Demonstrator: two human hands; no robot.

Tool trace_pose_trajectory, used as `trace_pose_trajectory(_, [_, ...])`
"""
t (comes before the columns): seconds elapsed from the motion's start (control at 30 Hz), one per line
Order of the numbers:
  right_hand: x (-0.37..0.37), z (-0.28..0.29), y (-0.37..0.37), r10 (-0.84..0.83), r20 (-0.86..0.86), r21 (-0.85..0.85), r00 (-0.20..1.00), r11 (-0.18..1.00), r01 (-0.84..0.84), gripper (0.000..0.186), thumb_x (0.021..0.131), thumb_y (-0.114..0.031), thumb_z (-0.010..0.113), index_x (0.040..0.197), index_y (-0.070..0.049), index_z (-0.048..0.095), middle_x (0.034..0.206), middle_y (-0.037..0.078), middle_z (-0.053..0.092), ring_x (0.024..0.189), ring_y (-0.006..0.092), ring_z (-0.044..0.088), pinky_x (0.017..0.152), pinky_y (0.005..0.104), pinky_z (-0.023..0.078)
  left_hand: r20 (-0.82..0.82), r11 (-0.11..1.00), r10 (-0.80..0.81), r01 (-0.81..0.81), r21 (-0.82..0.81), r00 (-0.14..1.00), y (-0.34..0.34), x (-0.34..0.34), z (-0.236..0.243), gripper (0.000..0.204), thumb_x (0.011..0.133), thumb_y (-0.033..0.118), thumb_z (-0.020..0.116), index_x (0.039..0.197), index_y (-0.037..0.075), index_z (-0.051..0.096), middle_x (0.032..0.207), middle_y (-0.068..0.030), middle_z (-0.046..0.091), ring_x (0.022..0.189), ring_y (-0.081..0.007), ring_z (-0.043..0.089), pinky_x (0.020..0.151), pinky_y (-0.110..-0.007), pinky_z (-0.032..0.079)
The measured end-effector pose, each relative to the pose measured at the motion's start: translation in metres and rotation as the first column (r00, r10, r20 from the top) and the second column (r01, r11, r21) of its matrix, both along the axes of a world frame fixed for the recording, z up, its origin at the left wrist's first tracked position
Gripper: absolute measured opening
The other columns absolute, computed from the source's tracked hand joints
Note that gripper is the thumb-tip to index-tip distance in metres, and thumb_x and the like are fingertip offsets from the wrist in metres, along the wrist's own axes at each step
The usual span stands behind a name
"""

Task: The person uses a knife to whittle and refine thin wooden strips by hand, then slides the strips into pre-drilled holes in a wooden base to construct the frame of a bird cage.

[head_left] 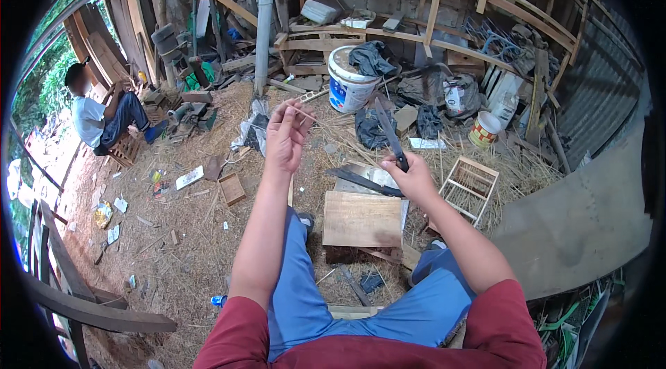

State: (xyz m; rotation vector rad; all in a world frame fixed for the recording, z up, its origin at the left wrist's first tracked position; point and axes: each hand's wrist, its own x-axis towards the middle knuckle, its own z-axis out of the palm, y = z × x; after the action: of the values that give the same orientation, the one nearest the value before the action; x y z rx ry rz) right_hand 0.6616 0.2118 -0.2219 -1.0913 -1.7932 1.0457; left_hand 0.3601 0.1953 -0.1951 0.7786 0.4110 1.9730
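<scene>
My left hand is closed on a thin wooden stick; a small pale strip with holes shows just past its fingertips, whether held I cannot tell. My right hand grips the black handle of a long knife, blade pointing up and away from me. Below that hand, a second dark blade with a black handle lies over a wooden block between my knees. A small open wooden frame stands right of the block.
A person sits on a low crate at the left. A white bucket with dark cloth stands ahead, a smaller tub to its right. A shallow wooden box lies on the straw-strewn ground. A large curved panel is at the right.
</scene>
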Motion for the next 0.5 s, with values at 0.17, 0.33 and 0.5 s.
trace_pose_trajectory(0.17, [0.020, -0.013, 0.002, 0.016, -0.011, 0.037, 1.000, 0.999, -0.015, 0.017, 0.089, -0.019, 0.076, 0.092, -0.003, 0.070, 0.065, -0.004, 0.054, 0.061, 0.0066, 0.046, 0.057, 0.0278, 0.039, -0.091, 1.000, -0.015, 0.015, -0.002, 0.996, -0.007, 0.001, 0.002, 0.018, 0.100, 0.011, 0.063, 0.116, 0.003, 0.064, 0.109, -0.0090, 0.071, 0.100, -0.0196, 0.070, 0.092, -0.036, 0.060])
trace_pose_trajectory(0.33, [0.033, -0.015, -0.001, -0.039, 0.125, -0.047, 0.991, 0.998, 0.046, 0.019, 0.088, -0.022, 0.076, 0.093, -0.005, 0.071, 0.071, -0.001, 0.062, 0.067, 0.0094, 0.055, 0.065, 0.0302, 0.045, -0.324, 1.000, -0.027, 0.024, -0.014, 0.946, -0.009, -0.003, -0.003, 0.019, 0.099, 0.010, 0.064, 0.117, 0.004, 0.064, 0.107, -0.0078, 0.070, 0.101, -0.0207, 0.069, 0.095, -0.039, 0.058])
trace_pose_trajectory(0.5, [0.046, -0.031, 0.001, -0.034, 0.121, -0.048, 0.992, 0.998, 0.040, 0.022, 0.089, -0.025, 0.075, 0.096, -0.004, 0.071, 0.076, 0.002, 0.065, 0.071, 0.0114, 0.058, 0.068, 0.0310, 0.047, -0.398, 0.999, -0.042, 0.045, -0.001, 0.916, -0.009, 0.013, -0.001, 0.011, 0.098, 0.008, 0.066, 0.108, 0.003, 0.063, 0.103, -0.0080, 0.069, 0.098, -0.0204, 0.069, 0.093, -0.038, 0.058])
